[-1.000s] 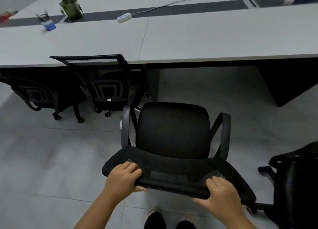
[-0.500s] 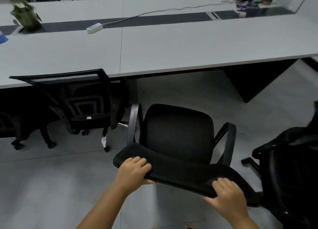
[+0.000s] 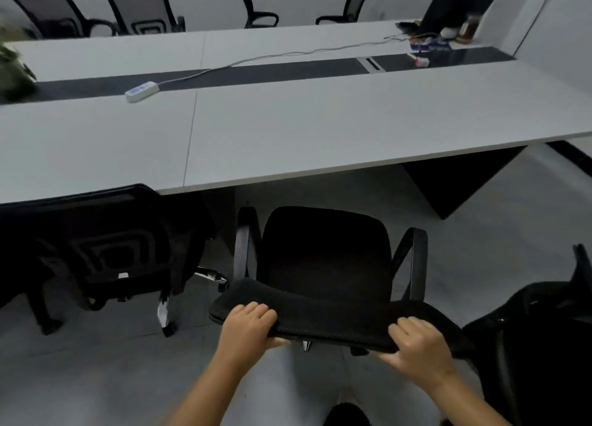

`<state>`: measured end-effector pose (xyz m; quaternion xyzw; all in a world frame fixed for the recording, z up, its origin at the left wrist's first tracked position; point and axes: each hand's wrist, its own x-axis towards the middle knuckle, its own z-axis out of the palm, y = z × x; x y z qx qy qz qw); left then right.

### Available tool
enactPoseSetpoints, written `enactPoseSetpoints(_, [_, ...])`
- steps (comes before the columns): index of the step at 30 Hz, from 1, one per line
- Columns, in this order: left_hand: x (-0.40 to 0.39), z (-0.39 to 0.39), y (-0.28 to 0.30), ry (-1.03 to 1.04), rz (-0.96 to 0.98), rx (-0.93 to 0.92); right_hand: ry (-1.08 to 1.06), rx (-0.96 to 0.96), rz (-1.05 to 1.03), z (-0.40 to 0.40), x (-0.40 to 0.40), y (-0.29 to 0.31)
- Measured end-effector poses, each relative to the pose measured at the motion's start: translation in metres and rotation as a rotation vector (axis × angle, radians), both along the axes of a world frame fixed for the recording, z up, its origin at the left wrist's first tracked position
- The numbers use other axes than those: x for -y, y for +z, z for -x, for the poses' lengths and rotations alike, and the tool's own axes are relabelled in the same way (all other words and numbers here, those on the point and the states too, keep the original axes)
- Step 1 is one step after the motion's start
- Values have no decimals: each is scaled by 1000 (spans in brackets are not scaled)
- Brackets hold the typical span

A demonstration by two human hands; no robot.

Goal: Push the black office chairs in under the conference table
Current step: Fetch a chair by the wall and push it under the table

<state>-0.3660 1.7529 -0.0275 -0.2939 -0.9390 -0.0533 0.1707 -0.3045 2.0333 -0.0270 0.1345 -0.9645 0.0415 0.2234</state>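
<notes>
A black office chair [image 3: 323, 259] with mesh back and two armrests stands in front of me, its seat facing the long grey conference table [image 3: 320, 131]. My left hand [image 3: 248, 324] grips the left end of the chair's backrest top. At the right end of that backrest top my right hand [image 3: 419, 345] is closed on it too. The front of the seat lies just short of the table's near edge. Another black chair [image 3: 105, 249] sits to the left, tucked partly under the table.
A third black chair [image 3: 538, 336] stands close at my right. The table's dark leg panel [image 3: 458, 185] is right of the gap ahead. A white power strip [image 3: 142, 91] and cable lie on the table. Several chairs line the far side.
The chair has rolled forward toward the table with both hands on its backrest, and my view has risen and swung right, showing the far side of the table.
</notes>
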Motion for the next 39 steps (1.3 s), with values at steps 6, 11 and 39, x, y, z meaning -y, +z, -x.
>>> enactPoseSetpoints(6, [-45, 46, 3, 131, 32, -4, 99, 8, -27, 80, -47, 6])
enactPoseSetpoints(11, [-57, 87, 6, 213, 54, 34, 141, 18, -8, 135, -58, 0])
enactPoseSetpoints(39, [-32, 276, -5, 286, -94, -119, 139, -37, 47, 351, -31, -10])
